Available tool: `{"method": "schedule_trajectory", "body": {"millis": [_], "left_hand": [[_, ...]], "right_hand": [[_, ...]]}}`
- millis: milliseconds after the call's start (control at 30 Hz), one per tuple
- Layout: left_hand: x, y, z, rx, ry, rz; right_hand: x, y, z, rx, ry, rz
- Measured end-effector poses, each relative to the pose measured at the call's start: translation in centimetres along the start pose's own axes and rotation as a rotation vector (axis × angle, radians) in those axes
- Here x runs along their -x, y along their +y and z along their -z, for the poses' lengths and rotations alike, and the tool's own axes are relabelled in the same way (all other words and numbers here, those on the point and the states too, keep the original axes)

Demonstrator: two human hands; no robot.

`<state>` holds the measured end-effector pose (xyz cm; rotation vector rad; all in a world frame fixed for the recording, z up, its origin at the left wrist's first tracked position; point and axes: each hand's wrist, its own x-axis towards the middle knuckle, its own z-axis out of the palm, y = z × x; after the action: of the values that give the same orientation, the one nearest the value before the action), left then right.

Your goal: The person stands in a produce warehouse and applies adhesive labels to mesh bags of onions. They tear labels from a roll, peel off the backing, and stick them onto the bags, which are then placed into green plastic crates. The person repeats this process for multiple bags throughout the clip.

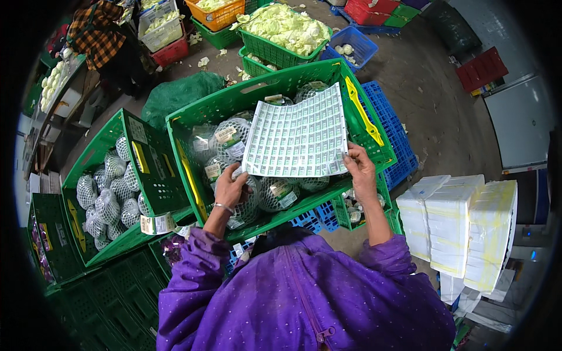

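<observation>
A large sheet of small printed labels (295, 137) spreads over a green plastic crate (257, 231), its surface slightly curved. My left hand (232, 192) pinches the sheet's lower left corner. At the lower right corner, my right hand (362, 167) grips the edge, thumb on top. Beneath the sheet, the crate holds several round vegetables in white foam nets (234, 131); some carry paper labels, and the sheet hides others. My left hand is close above one netted vegetable (249, 202); I cannot tell whether it touches.
Another green crate (153, 169) at the left holds more netted vegetables (108, 205). White foam boxes (456, 225) stand at the right. Beyond are a green net sack (178, 99), a blue crate (389, 131) and crates of loose leaves (284, 29). A person in a checked shirt (99, 35) stands far left.
</observation>
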<state>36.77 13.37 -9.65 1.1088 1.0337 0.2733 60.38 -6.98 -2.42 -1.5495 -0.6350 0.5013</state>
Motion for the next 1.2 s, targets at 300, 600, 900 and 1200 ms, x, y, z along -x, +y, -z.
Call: {"method": "schedule_trajectory", "body": {"millis": [300,600,900,1200], "left_hand": [[1.1,1.5,-1.4,0.09,0.051,-0.309],[5.4,2.1,-2.4,0.153,0.04,-0.612],[8.0,4.9,-2.3,0.425,-0.144,-0.552],[9.8,7.1,-2.4,-0.084,-0.181,-0.987]], "right_hand": [[2.2,-2.6,3.5,-0.077,0.177,-0.03],[6.6,-3.4,4.1,-0.21,0.384,-0.041],[8.8,-6.6,5.2,-0.766,0.212,-0.056],[10.7,-8.3,5.8,-0.213,0.473,0.069]]}}
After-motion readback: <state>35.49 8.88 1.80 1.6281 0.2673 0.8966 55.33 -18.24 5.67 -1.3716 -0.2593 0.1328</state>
